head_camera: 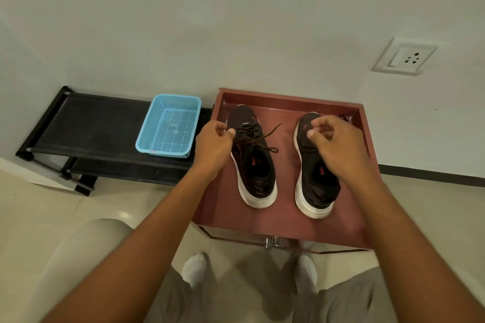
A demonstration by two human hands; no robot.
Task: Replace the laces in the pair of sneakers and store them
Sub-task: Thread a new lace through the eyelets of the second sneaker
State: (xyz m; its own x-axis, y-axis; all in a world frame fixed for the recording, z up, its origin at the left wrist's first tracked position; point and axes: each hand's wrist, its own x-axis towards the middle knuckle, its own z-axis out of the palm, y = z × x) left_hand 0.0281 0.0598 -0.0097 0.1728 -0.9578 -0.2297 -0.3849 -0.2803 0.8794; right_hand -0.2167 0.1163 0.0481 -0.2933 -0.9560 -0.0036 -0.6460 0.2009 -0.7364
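Two dark sneakers with white soles are seen inside a red-brown tray-like tabletop (288,98) with raised edges, both with the toes turned to the wall. The left sneaker (252,157) is laced with a dark lace (258,139), whose loose ends are spread over the tongue and to the right. The right sneaker (313,176) is partly covered by the right hand (336,144), so its lace is not clearly seen. One light blue mesh basket (169,126) is placed on a black shoe rack (91,126), just beside the tabletop on its left; nothing is seen in the basket.

The left hand (214,144) is held at the left side of the left sneaker, with fingers curled near the lace; whether the lace is pinched cannot be told. The right hand is held over the toe part of the right sneaker with fingers curled; what is gripped cannot be told.

One wall socket (405,56) is seen on the wall. Two feet in white socks (195,270) are seen on the floor.
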